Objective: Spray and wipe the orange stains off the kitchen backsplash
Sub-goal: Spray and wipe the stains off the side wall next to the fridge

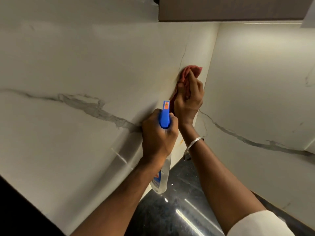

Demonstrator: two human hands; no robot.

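Backsplash met the red cloth — right hand clutched it, probably scrubbing; left hand gripped the spray bottle, ready.

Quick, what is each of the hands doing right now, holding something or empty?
Left hand: grips the spray bottle by its neck.
Right hand: holds the red cloth, pressing it against the backsplash.

Dim warm light from under the dark brown cabinet above the fingers; glare streaks the glossy black countertop below.
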